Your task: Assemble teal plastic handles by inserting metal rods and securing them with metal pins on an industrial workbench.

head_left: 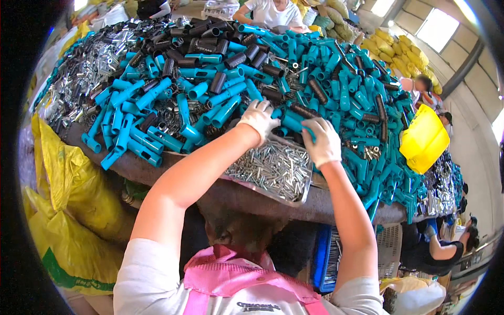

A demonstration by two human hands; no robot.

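Observation:
Both my hands wear pale work gloves and reach over the front of a large pile of parts. My right hand [323, 140] has its fingers curled round the near end of a teal plastic tube [292, 122]. Close by on the left, my left hand [258, 122] has bent fingers at the teal tubes, thumb toward that same tube; whatever is between its fingers is hidden. Below and between the hands is a metal tray [306, 190] full of short silvery metal pins [273, 169]. A ribbed black sleeve [303, 110] lies just beyond the right hand.
Teal tubes [149, 94], black sleeves [205, 46] and silvery metal parts [84, 68] heap across the table [236, 195]. A yellow bin [426, 137] stands at right, yellow sacks [73, 210] at left. Below right is a blue crate [326, 262]. A person [275, 13] sits across; others work at right.

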